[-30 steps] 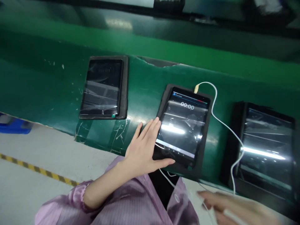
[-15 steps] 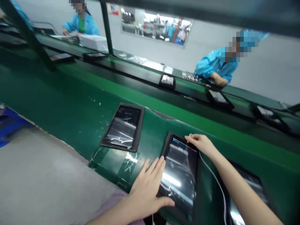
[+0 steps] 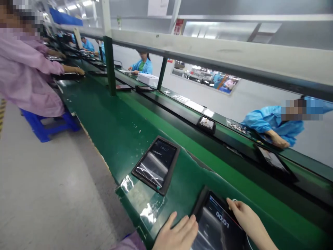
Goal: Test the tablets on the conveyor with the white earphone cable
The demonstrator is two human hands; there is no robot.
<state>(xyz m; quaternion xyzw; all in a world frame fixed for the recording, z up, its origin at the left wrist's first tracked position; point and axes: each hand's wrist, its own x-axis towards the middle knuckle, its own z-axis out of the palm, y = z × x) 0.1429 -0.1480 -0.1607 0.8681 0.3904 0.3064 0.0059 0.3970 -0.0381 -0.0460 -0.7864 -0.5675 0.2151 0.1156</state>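
Observation:
A tablet (image 3: 217, 227) in a dark tray lies at the bottom right, its lit screen reading 00:01. My left hand (image 3: 178, 232) rests at its left edge with fingers spread. At the tablet's top edge, my right hand (image 3: 247, 218) pinches the end of a white cable (image 3: 249, 242). Another tablet (image 3: 156, 163) in a dark holder sits further left on the green bench (image 3: 114, 139), also showing 00:01. Neither hand touches that one.
Several trayed devices sit along a dark conveyor (image 3: 179, 116) behind the bench. A person in blue (image 3: 275, 121) works across it at right. A person in pink (image 3: 33, 73) sits on a blue stool (image 3: 48, 128) at far left. A beam (image 3: 221, 52) crosses above.
The view has swung up and left, so both hands and tablets appear lower and further right. The near screen went from 00:00 to 00:01. Both hands keep their places on the tablet.

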